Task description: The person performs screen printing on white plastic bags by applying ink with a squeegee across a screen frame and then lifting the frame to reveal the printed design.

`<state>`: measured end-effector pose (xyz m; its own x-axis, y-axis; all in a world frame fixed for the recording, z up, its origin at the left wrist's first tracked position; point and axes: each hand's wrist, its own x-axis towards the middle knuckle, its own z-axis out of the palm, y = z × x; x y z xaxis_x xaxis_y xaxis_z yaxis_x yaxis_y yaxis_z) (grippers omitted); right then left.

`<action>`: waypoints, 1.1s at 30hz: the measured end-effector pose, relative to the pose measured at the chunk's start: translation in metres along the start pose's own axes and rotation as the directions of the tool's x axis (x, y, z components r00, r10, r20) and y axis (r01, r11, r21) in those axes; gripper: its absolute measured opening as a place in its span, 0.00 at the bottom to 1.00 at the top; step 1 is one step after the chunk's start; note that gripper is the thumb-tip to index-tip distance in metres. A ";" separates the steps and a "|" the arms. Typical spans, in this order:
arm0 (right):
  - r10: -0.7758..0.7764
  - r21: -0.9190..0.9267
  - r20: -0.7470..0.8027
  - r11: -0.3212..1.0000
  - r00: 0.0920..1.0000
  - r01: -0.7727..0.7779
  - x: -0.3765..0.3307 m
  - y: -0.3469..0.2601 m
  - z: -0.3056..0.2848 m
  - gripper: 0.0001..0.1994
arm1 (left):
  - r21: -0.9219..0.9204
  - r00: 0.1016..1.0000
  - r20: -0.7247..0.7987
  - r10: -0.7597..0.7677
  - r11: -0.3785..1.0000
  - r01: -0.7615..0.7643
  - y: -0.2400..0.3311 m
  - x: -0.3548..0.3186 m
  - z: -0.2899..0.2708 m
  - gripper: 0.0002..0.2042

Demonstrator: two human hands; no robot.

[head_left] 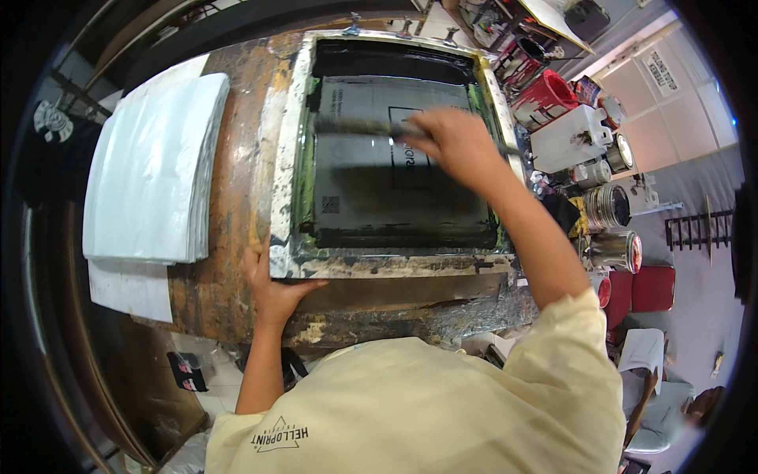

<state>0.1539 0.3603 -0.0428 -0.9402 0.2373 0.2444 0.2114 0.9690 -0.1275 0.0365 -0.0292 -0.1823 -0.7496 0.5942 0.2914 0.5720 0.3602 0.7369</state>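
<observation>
A screen printing frame (282, 182) with paint-stained white edges lies on the worn wooden table. Its grey mesh (355, 186) bears a printed outline and a small square code, with black ink along the far and near ends. Across the mesh lies a dark squeegee (347, 126), blurred by motion, and my right hand (454, 146) is closed round its middle. My left hand (272, 296) grips the frame's near left corner, its thumb along the near edge and its fingers by the left side.
Left of the frame, a stack of pale plastic-wrapped sheets (154, 170) sits on the table (237, 134). Clamps (404, 28) stand at the far edge. To the right are a red-stained bucket (545, 99), a white container (570, 140) and several cans (612, 250). Another person (643, 407) is at lower right.
</observation>
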 end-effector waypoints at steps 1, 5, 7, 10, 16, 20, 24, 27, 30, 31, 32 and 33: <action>-0.009 0.049 -0.025 0.999 1.000 0.010 -0.031 -0.020 -0.003 0.16 | 0.023 1.000 0.002 0.020 1.000 -0.020 0.001 0.000 0.000 0.62; 0.020 0.020 0.057 1.000 0.998 -0.022 -0.111 -0.084 -0.007 0.17 | 0.117 0.999 0.022 0.047 0.992 -0.049 0.004 0.003 -0.002 0.58; 0.026 -0.001 0.089 1.000 0.996 -0.026 -0.127 -0.098 -0.002 0.18 | 0.159 0.997 0.023 0.076 0.984 -0.079 0.006 0.004 -0.002 0.56; 0.037 -0.025 0.103 0.999 0.994 -0.035 -0.136 -0.109 0.013 0.22 | 0.173 0.996 0.045 0.077 0.981 -0.083 0.010 0.007 -0.004 0.54; 0.081 0.002 0.139 0.997 0.987 -0.082 -0.143 -0.113 0.033 0.30 | 0.219 0.993 0.117 0.013 0.975 -0.039 0.017 0.008 -0.009 0.53; 0.049 -0.007 0.205 0.999 0.977 -0.048 -0.127 -0.103 0.040 0.33 | 0.218 0.983 0.159 -0.089 0.975 0.053 0.018 0.009 -0.011 0.50; 0.007 -0.002 0.068 1.000 0.998 -0.006 -0.076 -0.062 0.057 0.25 | 0.222 0.985 0.160 -0.067 0.975 0.030 0.016 0.009 -0.011 0.50; 0.013 -0.046 0.026 0.999 1.000 -0.012 -0.024 -0.018 0.074 0.18 | 0.222 0.989 0.144 -0.027 0.975 -0.005 0.013 0.010 -0.012 0.54; -0.033 -0.068 -0.055 0.997 0.998 0.029 0.031 0.026 0.087 0.18 | 0.236 0.983 0.170 -0.076 0.971 0.034 0.012 0.008 -0.014 0.50; -0.030 -0.090 -0.046 0.996 0.998 0.026 0.049 0.039 0.092 0.17 | 0.230 0.981 0.173 -0.087 0.972 0.045 0.011 0.008 -0.014 0.51; -0.044 -0.107 -0.061 0.994 0.997 0.037 0.067 0.052 0.095 0.17 | 0.229 0.978 0.185 -0.101 0.972 0.057 0.011 0.007 -0.015 0.51; -0.050 -0.122 -0.071 0.992 0.996 0.041 0.082 0.064 0.098 0.16 | 0.224 0.979 0.179 -0.102 0.973 0.060 0.010 0.006 -0.015 0.52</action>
<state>0.0641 0.4353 -0.1246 -0.9284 0.1927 0.3177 0.2037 0.9790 0.0012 0.0324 -0.0324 -0.1640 -0.7320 0.6738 0.1008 0.5858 0.5469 0.5981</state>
